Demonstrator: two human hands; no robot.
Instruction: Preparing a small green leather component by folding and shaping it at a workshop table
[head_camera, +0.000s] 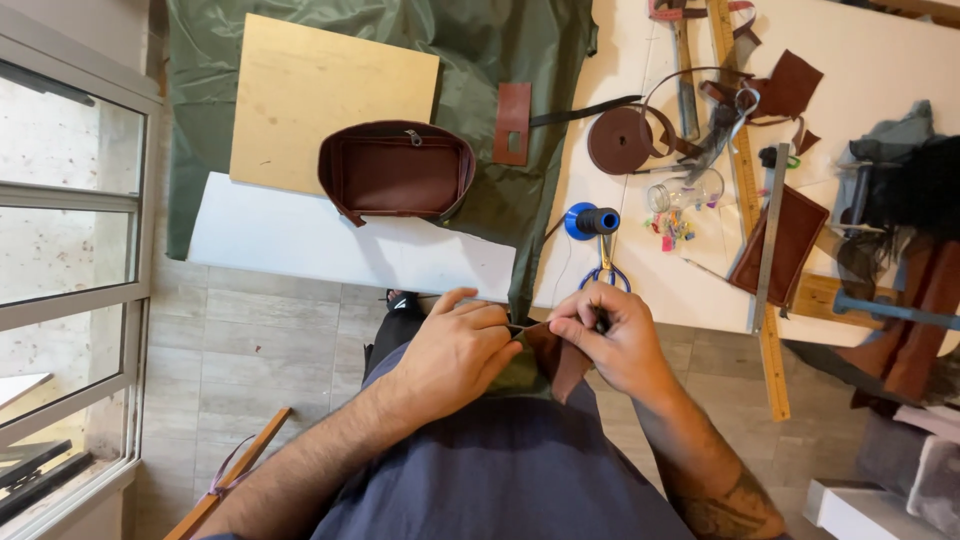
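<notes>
Evidently mid-stitch — left hand (455, 350) and right hand (615, 340) both pinch the brown leather piece (560, 365); next needs a steady pull

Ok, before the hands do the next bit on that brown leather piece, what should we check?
1. Left hand grips the leather piece: ok.
2. Right hand pinches its edge: ok.
3. Green fabric lined up under the leather: cannot tell, mostly hidden.
4. Needle or tool in the right fingers: cannot tell.
5. Scissors within reach at the table edge: ok.
6. Thread spool close by: ok.
</notes>
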